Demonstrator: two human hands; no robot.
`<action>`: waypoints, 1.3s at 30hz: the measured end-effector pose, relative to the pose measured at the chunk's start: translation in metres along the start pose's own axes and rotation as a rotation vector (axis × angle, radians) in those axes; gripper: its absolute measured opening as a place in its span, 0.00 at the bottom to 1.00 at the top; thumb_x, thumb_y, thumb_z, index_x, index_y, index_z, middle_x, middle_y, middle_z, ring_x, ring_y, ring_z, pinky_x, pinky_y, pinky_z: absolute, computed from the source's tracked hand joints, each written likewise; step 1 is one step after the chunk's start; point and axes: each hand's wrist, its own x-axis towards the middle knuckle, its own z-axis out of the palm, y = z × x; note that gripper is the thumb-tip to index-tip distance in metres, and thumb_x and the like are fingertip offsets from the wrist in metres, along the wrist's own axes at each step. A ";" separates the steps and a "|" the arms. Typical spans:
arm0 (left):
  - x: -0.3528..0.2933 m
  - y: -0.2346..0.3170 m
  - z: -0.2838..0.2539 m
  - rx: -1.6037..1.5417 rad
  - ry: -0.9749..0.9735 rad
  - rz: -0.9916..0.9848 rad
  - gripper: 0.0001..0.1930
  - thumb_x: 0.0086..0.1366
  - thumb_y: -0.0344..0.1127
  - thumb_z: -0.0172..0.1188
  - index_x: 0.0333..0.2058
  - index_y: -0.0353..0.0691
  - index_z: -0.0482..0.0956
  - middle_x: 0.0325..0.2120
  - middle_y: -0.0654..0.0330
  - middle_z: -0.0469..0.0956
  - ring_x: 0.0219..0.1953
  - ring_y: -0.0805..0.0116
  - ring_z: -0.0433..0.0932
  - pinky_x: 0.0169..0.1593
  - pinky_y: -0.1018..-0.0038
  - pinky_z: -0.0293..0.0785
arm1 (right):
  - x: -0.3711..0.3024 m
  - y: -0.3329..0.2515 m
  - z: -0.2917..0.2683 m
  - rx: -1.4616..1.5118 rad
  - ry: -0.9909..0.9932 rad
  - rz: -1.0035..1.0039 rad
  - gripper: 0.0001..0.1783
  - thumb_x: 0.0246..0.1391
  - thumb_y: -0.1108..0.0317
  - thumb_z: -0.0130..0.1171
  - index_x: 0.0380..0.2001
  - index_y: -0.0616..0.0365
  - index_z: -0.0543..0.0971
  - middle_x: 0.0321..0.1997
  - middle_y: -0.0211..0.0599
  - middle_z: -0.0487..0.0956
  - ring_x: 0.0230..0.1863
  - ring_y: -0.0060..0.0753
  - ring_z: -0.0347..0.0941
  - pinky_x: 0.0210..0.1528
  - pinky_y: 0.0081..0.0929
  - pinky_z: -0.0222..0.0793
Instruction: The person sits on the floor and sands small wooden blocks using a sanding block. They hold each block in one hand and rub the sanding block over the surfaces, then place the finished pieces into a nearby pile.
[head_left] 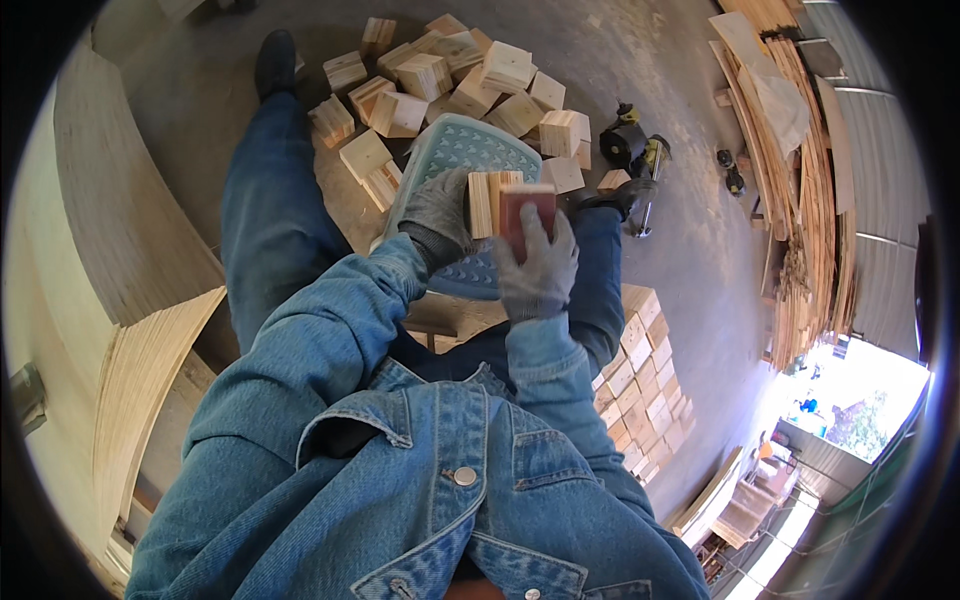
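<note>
Both my hands wear grey gloves and meet over a pale blue plastic stool (478, 135) between my legs. My left hand (440, 210) is closed around the left side of a light wooden block (483, 205) with layered edges. In my right hand (540, 270) is a reddish-brown sanding block (518, 212), with my fingers laid over its face. The sanding block is up against the right side of the wooden block; how far they touch is partly hidden.
Several loose wooden blocks (425, 75) lie heaped beyond the stool. Stacked blocks (640, 385) stand by my right leg. Power tools (640, 150) are on the floor near my right foot. Large plywood sheets (130, 200) rise at left; long boards (800, 200) lean at right.
</note>
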 end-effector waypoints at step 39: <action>-0.001 -0.013 0.007 -0.017 0.063 0.069 0.41 0.47 0.47 0.83 0.58 0.43 0.74 0.50 0.48 0.79 0.53 0.44 0.80 0.60 0.55 0.77 | 0.009 -0.004 -0.004 0.006 -0.015 -0.094 0.35 0.54 0.51 0.72 0.65 0.44 0.79 0.68 0.59 0.72 0.61 0.67 0.74 0.62 0.60 0.71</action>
